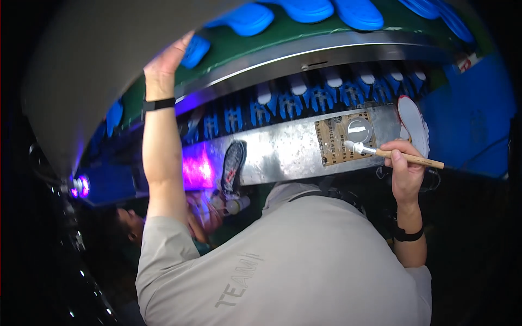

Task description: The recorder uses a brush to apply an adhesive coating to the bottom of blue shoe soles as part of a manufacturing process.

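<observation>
Left hand [169, 54] raised far left, fingers laid flat against a blue sole [194, 50] on the green belt [239, 46]; cannot tell whether gripping or only touching. Right hand [406, 171] pinching a wooden-handled brush [399, 156], fingers curled round the shaft, white bristle tip pointing left, just below a round tin [359, 130] on the metal counter [288, 155]. White sole with red rim [413, 122] upright, just beside the right hand, far side. Dark shoe [234, 167] standing against the counter's left part, next to a purple lamp [197, 171]. More blue soles along the belt; row of blue holders [321, 98] between belt and counter.

Judged progress: brush loaded and ready; blue sole not yet lifted off the belt, no coating visible on it. Most soles seemingly left to treat.
</observation>
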Action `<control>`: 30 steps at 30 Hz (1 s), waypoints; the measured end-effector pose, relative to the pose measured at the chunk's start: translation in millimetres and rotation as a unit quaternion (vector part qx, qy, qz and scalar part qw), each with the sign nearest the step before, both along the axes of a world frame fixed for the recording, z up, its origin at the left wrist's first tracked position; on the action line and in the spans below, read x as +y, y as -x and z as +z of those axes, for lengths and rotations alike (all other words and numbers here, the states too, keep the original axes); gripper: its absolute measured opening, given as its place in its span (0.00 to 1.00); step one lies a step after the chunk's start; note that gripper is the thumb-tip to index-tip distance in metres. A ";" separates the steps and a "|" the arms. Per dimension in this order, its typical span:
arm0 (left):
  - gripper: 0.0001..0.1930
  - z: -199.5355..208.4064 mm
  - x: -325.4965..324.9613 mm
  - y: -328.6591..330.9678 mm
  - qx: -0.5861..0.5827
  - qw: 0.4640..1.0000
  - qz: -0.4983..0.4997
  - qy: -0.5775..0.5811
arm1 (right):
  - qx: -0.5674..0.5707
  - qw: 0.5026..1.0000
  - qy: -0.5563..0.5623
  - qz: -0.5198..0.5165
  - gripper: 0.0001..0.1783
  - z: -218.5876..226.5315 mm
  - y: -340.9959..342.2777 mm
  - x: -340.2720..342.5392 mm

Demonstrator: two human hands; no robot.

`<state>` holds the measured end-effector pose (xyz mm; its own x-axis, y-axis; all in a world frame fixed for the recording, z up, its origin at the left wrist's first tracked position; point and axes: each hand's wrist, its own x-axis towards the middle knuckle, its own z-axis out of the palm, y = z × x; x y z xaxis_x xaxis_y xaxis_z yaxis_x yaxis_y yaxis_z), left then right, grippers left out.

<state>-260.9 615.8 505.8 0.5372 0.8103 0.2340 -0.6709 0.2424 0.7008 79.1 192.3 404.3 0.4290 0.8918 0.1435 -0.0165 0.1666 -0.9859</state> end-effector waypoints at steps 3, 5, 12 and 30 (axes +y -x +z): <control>0.43 8.4 92.1 -0.4 -0.059 0.990 -0.068 0.106 | -0.009 0.998 0.048 -0.050 0.09 -8.9 8.4 -12.4; 0.43 3.5 172.3 -4.4 -0.053 0.988 -0.087 0.116 | -0.010 0.993 0.061 -0.102 0.08 -15.2 19.3 -14.2; 0.42 12.1 219.4 16.8 0.012 0.967 0.049 0.249 | 0.018 0.990 0.084 -0.116 0.07 -23.3 63.5 -24.4; 0.41 -33.7 4.3 141.5 -0.087 0.992 0.022 0.092 | -0.008 0.999 0.047 -0.011 0.09 -35.1 72.9 27.7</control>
